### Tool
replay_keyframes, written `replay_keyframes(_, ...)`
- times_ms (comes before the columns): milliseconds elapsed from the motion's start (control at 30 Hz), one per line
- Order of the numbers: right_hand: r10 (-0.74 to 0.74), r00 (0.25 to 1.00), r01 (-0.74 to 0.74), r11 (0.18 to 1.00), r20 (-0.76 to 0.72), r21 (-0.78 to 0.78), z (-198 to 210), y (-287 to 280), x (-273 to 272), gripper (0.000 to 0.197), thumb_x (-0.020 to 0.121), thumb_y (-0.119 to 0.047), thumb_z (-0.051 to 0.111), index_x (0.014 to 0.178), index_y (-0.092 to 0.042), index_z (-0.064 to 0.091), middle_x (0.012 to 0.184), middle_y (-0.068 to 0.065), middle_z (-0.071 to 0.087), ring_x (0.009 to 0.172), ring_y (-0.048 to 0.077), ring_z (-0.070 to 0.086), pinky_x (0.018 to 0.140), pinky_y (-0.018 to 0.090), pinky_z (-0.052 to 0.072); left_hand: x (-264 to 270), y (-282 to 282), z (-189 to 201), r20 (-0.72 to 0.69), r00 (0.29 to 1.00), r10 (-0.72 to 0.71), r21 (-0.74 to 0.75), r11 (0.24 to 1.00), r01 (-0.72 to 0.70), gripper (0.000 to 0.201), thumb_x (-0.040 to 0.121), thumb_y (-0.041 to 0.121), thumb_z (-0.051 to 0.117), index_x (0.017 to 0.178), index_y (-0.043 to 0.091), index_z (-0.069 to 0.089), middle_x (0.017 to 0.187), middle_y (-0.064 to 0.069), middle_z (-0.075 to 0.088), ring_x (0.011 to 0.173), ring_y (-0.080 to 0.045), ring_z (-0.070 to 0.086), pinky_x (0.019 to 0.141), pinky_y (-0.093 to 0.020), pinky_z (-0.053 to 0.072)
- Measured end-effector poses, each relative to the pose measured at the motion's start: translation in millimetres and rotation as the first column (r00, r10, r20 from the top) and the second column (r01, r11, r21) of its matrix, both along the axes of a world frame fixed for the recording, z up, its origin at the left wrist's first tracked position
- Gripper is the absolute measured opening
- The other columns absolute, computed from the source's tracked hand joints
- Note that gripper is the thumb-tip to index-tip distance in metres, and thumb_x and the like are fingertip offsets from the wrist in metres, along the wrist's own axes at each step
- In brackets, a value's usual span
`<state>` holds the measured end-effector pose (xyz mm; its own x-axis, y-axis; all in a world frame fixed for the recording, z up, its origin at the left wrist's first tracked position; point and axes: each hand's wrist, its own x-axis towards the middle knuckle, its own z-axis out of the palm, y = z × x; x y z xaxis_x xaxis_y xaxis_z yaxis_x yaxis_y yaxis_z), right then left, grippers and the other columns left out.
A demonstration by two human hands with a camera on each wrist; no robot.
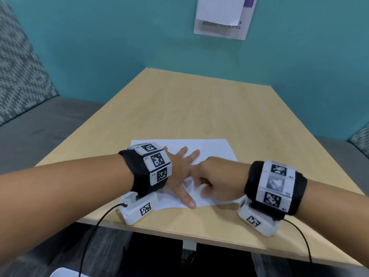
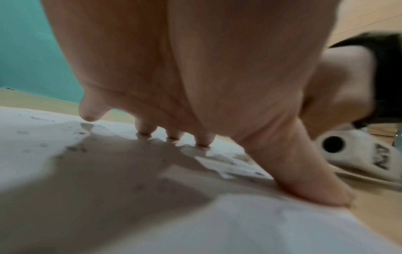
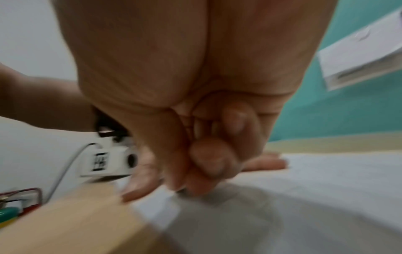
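Observation:
A white sheet of paper point(image 1: 215, 148) lies flat on the light wooden table point(image 1: 199, 108), near its front edge. My left hand point(image 1: 179, 168) rests on the sheet's left part with its fingers straight and spread, fingertips point(image 2: 204, 142) and thumb pressing down. My right hand point(image 1: 217, 178) sits just to the right, touching the left hand, with its fingers curled into a fist. In the right wrist view the tips of its thumb and forefinger point(image 3: 185, 187) touch the paper point(image 3: 326, 180). I see nothing held in the fist.
A teal wall stands behind the table with a paper notice point(image 1: 221, 17) stuck to it. A grey bench seat with a patterned back point(image 1: 30, 116) runs along the left. The table's front edge point(image 1: 179, 234) lies just under my wrists.

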<state>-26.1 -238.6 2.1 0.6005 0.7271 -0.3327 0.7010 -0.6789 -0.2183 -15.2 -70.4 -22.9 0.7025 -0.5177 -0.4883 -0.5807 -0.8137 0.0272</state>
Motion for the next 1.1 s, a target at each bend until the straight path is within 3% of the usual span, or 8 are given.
replay_keyframes(67,0.002,1.000,-0.002,1.000,-0.001,-0.015,-0.7,0.8,1.9,0.022,0.084,-0.013,0.058,0.077,-0.029,0.045,0.066,-0.016,0.044,0.063,0.005,0.043,0.065,0.024,0.036,0.1,0.9,0.0,0.002,1.000,0.002,-0.002,1.000,-0.002,0.093,0.074,0.080,0.060,0.151,0.050,0.018,0.161,0.002,-0.031,0.149,-0.033,-0.023,0.110,-0.075,0.001)
replay_keyframes(200,-0.125,0.986,0.128,0.991,0.113,-0.024,5.2,-9.0,26.9,0.010,0.083,-0.016,0.060,0.083,-0.024,0.053,0.070,-0.013,0.049,0.074,0.017,0.050,0.067,0.026,0.039,1.5,-0.2,-2.4,0.003,0.999,0.038,0.011,0.999,-0.038,0.113,0.071,0.081,0.060,0.150,0.051,-0.015,0.161,0.004,-0.030,0.149,-0.032,-0.022,0.109,-0.076,0.001)
replay_keyframes(367,0.025,0.999,-0.026,0.999,-0.038,-0.034,-1.2,1.0,-0.7,0.014,0.083,-0.015,0.059,0.083,-0.028,0.054,0.069,-0.012,0.048,0.068,0.013,0.049,0.067,0.027,0.042,0.2,0.7,1.0,-0.018,1.000,0.009,-0.033,0.999,-0.010,0.093,0.074,0.078,0.062,0.150,0.052,0.016,0.161,0.001,-0.030,0.148,-0.034,-0.024,0.109,-0.076,-0.002)
replay_keyframes(500,-0.154,0.980,0.161,0.986,0.127,-0.045,7.7,-18.7,36.1,0.009,0.083,-0.019,0.063,0.092,-0.018,0.061,0.072,-0.014,0.049,0.075,0.017,0.050,0.061,0.021,0.036,0.8,-0.7,0.2,0.005,0.999,0.040,0.054,0.998,-0.040,0.118,0.071,0.083,0.058,0.150,0.045,-0.021,0.160,0.005,-0.032,0.149,-0.029,-0.023,0.110,-0.074,0.002)
replay_keyframes(700,-0.006,1.000,0.006,0.999,0.000,-0.049,-3.1,-6.3,7.5,0.017,0.085,-0.017,0.058,0.080,-0.029,0.046,0.069,-0.015,0.046,0.070,0.012,0.046,0.067,0.025,0.036,2.0,-1.1,2.9,-0.025,1.000,0.019,0.014,1.000,-0.019,0.109,0.073,0.079,0.062,0.150,0.054,-0.011,0.160,0.003,-0.032,0.149,-0.032,-0.024,0.110,-0.075,0.000)
replay_keyframes(833,-0.139,0.983,0.143,0.989,0.117,-0.026,3.8,-21.3,35.3,0.009,0.083,-0.020,0.063,0.092,-0.019,0.060,0.071,-0.016,0.048,0.073,0.016,0.050,0.065,0.023,0.037,0.5,-0.1,2.9,-0.013,0.998,0.055,0.041,0.998,-0.055,0.119,0.072,0.082,0.059,0.150,0.045,-0.023,0.160,0.005,-0.032,0.149,-0.029,-0.024,0.111,-0.074,0.000)
replay_keyframes(1000,-0.074,0.994,0.076,0.997,0.077,-0.015,1.2,-18.9,19.4,0.008,0.084,-0.017,0.061,0.085,-0.020,0.054,0.065,-0.014,0.049,0.061,0.006,0.045,0.055,0.018,0.033,1.6,-1.5,8.1,-0.019,0.999,0.028,0.069,0.997,-0.027,0.117,0.073,0.080,0.059,0.150,0.044,-0.022,0.160,0.005,-0.033,0.149,-0.028,-0.023,0.111,-0.074,0.001)
replay_keyframes(1100,-0.166,0.979,0.168,0.986,0.117,-0.007,5.0,-28.4,31.1,0.006,0.083,-0.017,0.061,0.089,-0.015,0.061,0.066,-0.014,0.049,0.066,0.015,0.049,0.055,0.018,0.036,2.8,-4.2,11.6,-0.007,0.999,0.044,0.124,0.991,-0.042,0.119,0.074,0.080,0.059,0.151,0.041,-0.022,0.161,0.005,-0.030,0.150,-0.028,-0.021,0.113,-0.071,0.002)
